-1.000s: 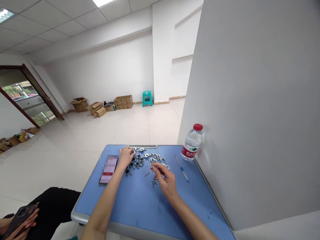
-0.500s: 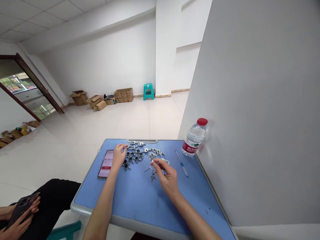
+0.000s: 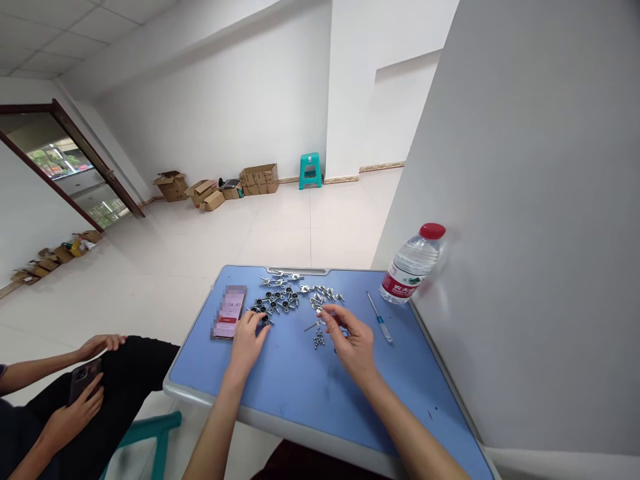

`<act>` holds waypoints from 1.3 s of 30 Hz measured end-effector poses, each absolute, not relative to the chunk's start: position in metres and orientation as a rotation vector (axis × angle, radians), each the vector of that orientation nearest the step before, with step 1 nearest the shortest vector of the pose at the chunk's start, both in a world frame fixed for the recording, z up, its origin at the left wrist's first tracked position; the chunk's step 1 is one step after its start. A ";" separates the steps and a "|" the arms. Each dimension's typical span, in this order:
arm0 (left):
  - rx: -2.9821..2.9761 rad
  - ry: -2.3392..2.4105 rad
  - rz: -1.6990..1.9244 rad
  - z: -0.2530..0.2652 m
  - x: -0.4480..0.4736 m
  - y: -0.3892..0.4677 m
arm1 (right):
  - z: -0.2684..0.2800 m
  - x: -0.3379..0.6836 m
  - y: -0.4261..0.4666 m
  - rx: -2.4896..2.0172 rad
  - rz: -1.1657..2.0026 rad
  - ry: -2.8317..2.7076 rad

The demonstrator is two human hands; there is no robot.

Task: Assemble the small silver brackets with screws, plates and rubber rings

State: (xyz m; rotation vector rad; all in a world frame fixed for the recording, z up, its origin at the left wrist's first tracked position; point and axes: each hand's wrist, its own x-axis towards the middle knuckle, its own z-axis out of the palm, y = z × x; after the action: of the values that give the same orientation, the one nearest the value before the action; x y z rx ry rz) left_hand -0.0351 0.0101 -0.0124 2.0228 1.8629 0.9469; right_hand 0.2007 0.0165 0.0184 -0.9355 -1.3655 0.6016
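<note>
My left hand (image 3: 249, 339) has its thumb and forefinger around a small metal part with a black round centre (image 3: 266, 319), at the near end of a cluster of similar parts (image 3: 274, 301). Between the thumb and fingertips of my right hand (image 3: 350, 337) is a small silver metal piece with a thin pin (image 3: 312, 327) pointing left; the fingers partly hide it. Tiny metal nuts or screws (image 3: 319, 339) lie in a pile just below that pin. Behind the right hand are loose silver fittings (image 3: 327, 293), and forked silver brackets (image 3: 279, 282) lie toward the back edge.
Left of the cluster lies a phone (image 3: 229, 313) with a timer on its screen. A blue-handled screwdriver (image 3: 381, 319) and a red-capped water bottle (image 3: 411, 265) are on the right, beside the grey wall. At left, a seated person (image 3: 75, 407) holds another phone.
My left hand has come back from the far brackets to the near end of the black-centred parts. My right hand keeps its pinch on the pinned piece. The view has shifted slightly.
</note>
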 end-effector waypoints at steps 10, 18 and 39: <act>2.117 1.669 0.755 0.001 -0.022 -0.017 | 0.015 0.205 0.021 -1.001 0.594 -1.349; 2.208 1.733 0.640 -0.002 -0.019 -0.014 | 0.012 0.206 0.024 -1.025 0.552 -1.390; 2.310 1.340 0.574 -0.002 -0.013 -0.011 | 0.018 0.224 0.037 -1.298 0.664 -1.252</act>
State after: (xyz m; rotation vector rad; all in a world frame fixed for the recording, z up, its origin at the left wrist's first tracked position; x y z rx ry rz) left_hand -0.0133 -0.0111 -0.0024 2.3102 1.3396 0.5742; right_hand 0.2237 0.0368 0.0180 -1.2978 -1.2520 0.6635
